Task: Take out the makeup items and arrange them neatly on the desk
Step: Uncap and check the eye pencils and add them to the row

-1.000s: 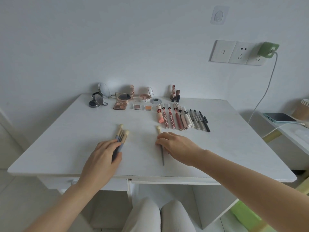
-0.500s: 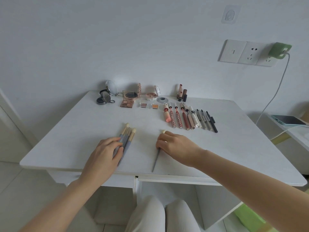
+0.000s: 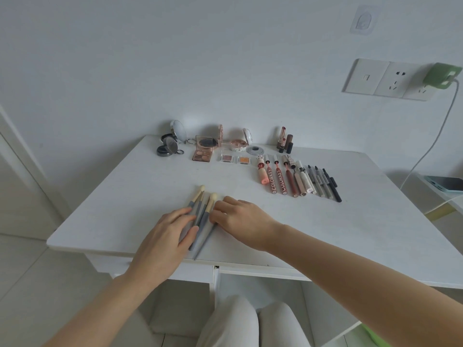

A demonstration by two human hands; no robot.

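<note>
Brushes (image 3: 203,211) lie between my flat left hand (image 3: 164,242) and curled right hand (image 3: 241,220), which grips them on the desk (image 3: 125,196).

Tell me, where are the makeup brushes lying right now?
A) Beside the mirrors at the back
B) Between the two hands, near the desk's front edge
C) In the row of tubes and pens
B: the grey-handled makeup brushes lie bunched between the left hand and the right hand, near the desk's front edge.

Right hand (image 3: 240,221) now against the brush bundle (image 3: 203,211) under the left hand (image 3: 165,244), no longer apart on the counter; single thin brush (image 3: 204,242) now alongside the bundle.
</note>
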